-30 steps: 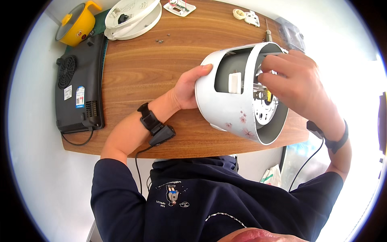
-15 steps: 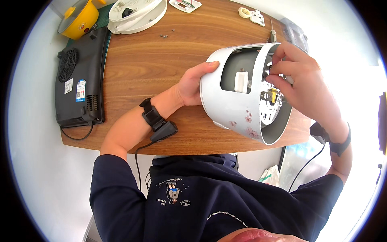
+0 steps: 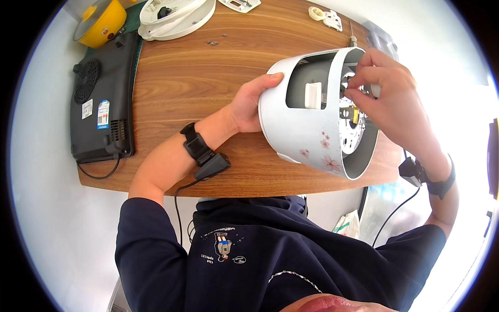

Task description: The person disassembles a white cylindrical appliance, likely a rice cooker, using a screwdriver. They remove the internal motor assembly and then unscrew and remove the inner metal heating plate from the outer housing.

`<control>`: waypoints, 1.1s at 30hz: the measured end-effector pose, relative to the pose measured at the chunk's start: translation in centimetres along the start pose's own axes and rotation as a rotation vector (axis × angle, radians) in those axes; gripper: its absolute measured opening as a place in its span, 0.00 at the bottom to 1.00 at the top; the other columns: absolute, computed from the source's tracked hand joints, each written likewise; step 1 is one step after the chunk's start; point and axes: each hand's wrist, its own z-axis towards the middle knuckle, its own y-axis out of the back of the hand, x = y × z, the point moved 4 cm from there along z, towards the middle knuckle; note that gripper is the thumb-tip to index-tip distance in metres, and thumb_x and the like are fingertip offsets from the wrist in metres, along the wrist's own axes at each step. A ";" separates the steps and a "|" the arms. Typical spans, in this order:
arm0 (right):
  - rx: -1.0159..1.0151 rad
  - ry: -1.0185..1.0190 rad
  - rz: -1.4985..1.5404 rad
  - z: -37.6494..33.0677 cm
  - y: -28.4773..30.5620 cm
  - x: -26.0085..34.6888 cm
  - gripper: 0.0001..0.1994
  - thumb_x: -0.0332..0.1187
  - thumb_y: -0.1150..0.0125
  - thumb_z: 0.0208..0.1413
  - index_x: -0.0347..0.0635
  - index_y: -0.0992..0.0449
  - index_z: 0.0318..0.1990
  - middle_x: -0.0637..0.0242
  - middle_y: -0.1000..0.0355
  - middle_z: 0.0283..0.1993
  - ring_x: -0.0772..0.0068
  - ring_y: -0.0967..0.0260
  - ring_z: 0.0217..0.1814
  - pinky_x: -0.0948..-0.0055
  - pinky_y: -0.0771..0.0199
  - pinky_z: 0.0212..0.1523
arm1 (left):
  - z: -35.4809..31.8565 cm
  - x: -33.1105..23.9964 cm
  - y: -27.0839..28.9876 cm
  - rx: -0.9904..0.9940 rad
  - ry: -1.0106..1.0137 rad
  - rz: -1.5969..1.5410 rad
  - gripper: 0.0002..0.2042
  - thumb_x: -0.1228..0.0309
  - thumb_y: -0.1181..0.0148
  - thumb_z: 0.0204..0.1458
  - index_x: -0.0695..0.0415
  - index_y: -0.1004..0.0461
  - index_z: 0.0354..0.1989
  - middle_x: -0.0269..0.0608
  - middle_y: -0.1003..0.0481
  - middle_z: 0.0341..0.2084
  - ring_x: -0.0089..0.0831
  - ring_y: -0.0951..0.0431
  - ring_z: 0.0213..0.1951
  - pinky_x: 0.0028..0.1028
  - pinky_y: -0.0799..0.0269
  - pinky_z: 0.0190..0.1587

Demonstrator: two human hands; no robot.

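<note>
White appliance housing (image 3: pixel 304 127) lies on its side at the right of a wooden table (image 3: pixel 192 78), its left end grasped by the left hand (image 3: pixel 250 103). The right hand (image 3: pixel 387 88), fingertips drawn together, partly hides a perforated metal plate (image 3: pixel 350 139) inside; whether it grips anything cannot be told. Beyond sit a yellow pot (image 3: pixel 104 26), black vented appliance (image 3: pixel 104 86), white cover (image 3: pixel 179 32) and screwdriver (image 3: pixel 353 40).

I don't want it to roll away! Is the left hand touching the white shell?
Touching. The head view shows the left hand against the white shell, its thumb lying over the closed end's edge.
</note>
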 end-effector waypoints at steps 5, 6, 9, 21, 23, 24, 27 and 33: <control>-0.038 0.054 0.025 -0.2 -0.2 -0.1 0.03 0.26 0.31 0.51 0.35 0.17 0.32 0.64 0.29 0.37 0.61 0.27 0.38 0.62 0.27 0.41 | 0.0 0.2 0.5 -0.028 0.002 -0.033 0.33 0.52 0.47 0.64 0.58 0.44 0.73 0.52 0.30 0.64 0.44 0.25 0.62 0.44 0.25 0.63; -0.049 0.076 0.022 -0.3 -0.3 -0.1 0.03 0.26 0.31 0.50 0.36 0.17 0.32 0.65 0.29 0.37 0.61 0.27 0.37 0.62 0.27 0.41 | -0.1 0.2 0.5 -0.021 0.001 -0.040 0.33 0.52 0.47 0.64 0.58 0.44 0.73 0.52 0.30 0.64 0.44 0.25 0.62 0.44 0.25 0.63; -0.079 0.194 -0.001 -0.3 -0.4 -0.3 0.02 0.25 0.31 0.50 0.36 0.18 0.30 0.66 0.29 0.37 0.61 0.27 0.34 0.64 0.26 0.37 | -0.1 0.2 0.6 -0.039 0.003 -0.047 0.33 0.53 0.48 0.65 0.58 0.43 0.73 0.52 0.30 0.64 0.44 0.25 0.62 0.43 0.23 0.62; -0.084 0.457 -0.163 -0.9 -0.2 -0.3 0.04 0.23 0.30 0.50 0.41 0.19 0.32 0.71 0.30 0.38 0.69 0.26 0.34 0.69 0.23 0.36 | -0.1 0.2 0.2 -0.033 0.014 -0.057 0.32 0.53 0.48 0.65 0.59 0.42 0.72 0.52 0.29 0.63 0.44 0.24 0.61 0.43 0.22 0.60; -0.089 0.447 -0.129 -0.9 -0.3 -0.6 0.04 0.24 0.29 0.49 0.41 0.19 0.33 0.71 0.30 0.38 0.69 0.26 0.34 0.70 0.23 0.36 | -0.1 0.2 0.3 -0.035 0.012 -0.050 0.33 0.53 0.47 0.64 0.59 0.42 0.72 0.52 0.29 0.63 0.44 0.24 0.61 0.43 0.22 0.60; -0.089 0.442 -0.121 -0.9 -0.4 -0.7 0.04 0.24 0.29 0.49 0.41 0.19 0.33 0.71 0.30 0.38 0.69 0.26 0.34 0.70 0.23 0.36 | -0.1 0.2 0.3 -0.044 0.009 -0.041 0.33 0.53 0.46 0.63 0.59 0.42 0.72 0.53 0.29 0.63 0.44 0.24 0.61 0.43 0.22 0.60; -0.041 0.407 -0.013 -0.7 -0.3 -0.9 0.05 0.24 0.29 0.49 0.41 0.19 0.33 0.71 0.30 0.39 0.70 0.26 0.35 0.71 0.22 0.37 | -0.1 0.2 0.2 -0.051 0.005 -0.007 0.34 0.53 0.44 0.62 0.59 0.43 0.72 0.53 0.29 0.63 0.43 0.24 0.61 0.43 0.22 0.60; -0.018 0.359 0.043 -0.4 -0.5 -1.2 0.05 0.23 0.28 0.48 0.41 0.19 0.33 0.71 0.29 0.39 0.71 0.26 0.36 0.71 0.23 0.36 | -0.1 0.0 -0.2 -0.046 0.000 0.032 0.36 0.52 0.43 0.61 0.59 0.44 0.73 0.54 0.30 0.63 0.44 0.24 0.61 0.43 0.22 0.61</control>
